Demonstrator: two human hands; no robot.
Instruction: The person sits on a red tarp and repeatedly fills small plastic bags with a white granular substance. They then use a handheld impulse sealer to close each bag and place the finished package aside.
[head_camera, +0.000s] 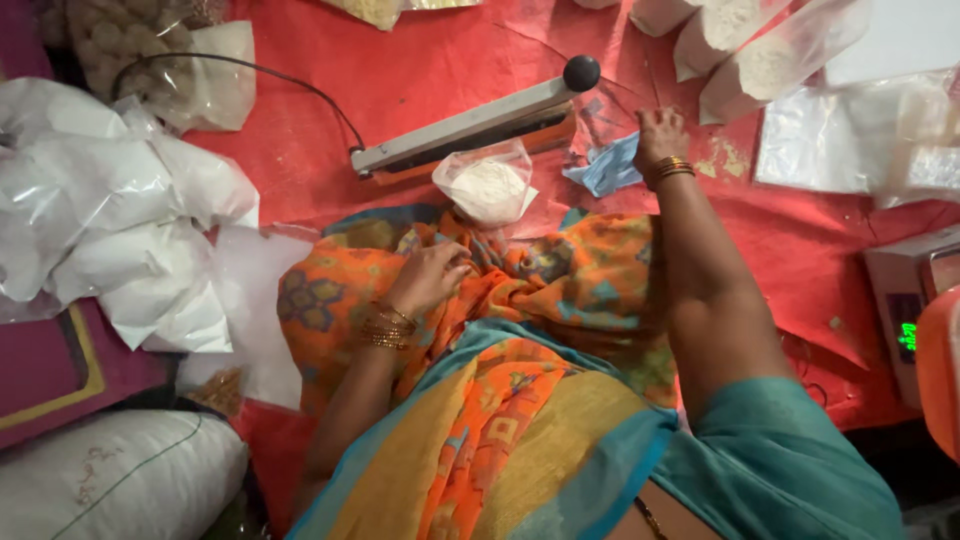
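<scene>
Sitting on a red mat (320, 150); clear pouch (487, 185) holds white powder, left hand (432, 275) curled on fabric, right hand (658, 135) fingers bent over blue cloth (607, 168).

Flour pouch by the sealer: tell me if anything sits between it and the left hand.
Nothing visible does. The left hand rests on the orange cloth of the lap, just below the flour pouch; only a fold of that cloth lies between them.

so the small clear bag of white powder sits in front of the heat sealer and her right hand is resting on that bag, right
Not quite. In the head view the right hand rests by the blue cloth, apart from the bag of white powder. The bag does sit in front of the heat sealer.
</scene>
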